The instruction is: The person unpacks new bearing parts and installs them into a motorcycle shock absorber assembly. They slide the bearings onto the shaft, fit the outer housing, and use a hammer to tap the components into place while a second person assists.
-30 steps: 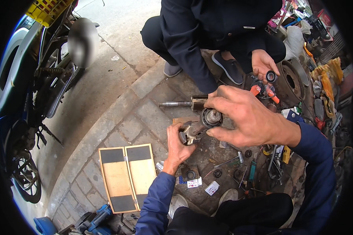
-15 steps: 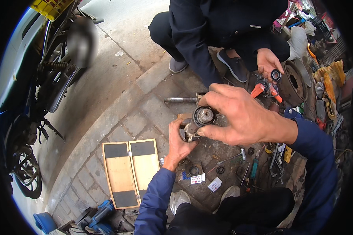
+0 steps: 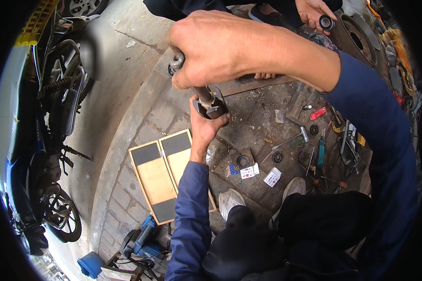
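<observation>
While the open wooden case lies nearer me, the clawed metal shaft has swung leftward, in my judgement remaining under two-handed control: fingers of my left hand clasp its clawed base; those of my right hand curl round its upper end.

Metal part partly hidden by the right hand, a co-worker's lower hand (fingers aside) behind the right forearm.
</observation>
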